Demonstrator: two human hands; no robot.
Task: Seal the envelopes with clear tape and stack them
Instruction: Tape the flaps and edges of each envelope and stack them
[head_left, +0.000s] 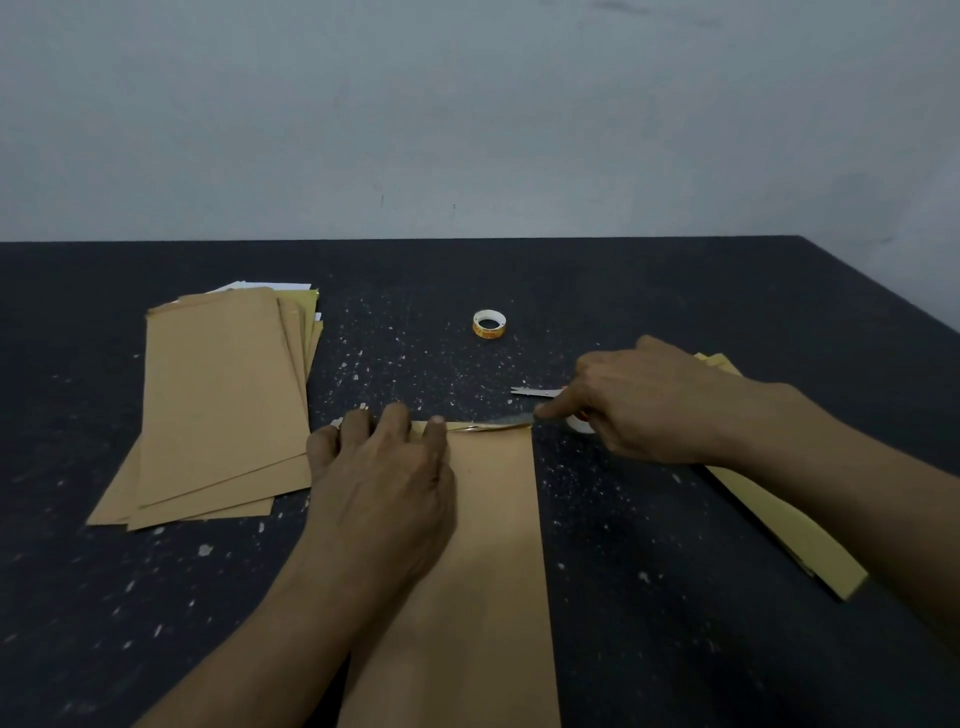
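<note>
Your left hand (382, 467) is pressing the far end of the envelope (488, 545), grip spread flat, at the near middle of the table (675, 571). Your right hand (654, 405) is curling its grip round a tape roll (581, 423) beside the envelope's far right corner.

left hand (382, 483) lies palm down, fingers spread flat. right hand (654, 400) curls round a tape roll (581, 425), forefinger stretched toward the left hand.

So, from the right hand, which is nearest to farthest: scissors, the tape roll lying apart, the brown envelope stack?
1. Scissors, just beside the right hand.
2. Tape roll, farther back, centre.
3. Brown envelope stack, far left.
</note>
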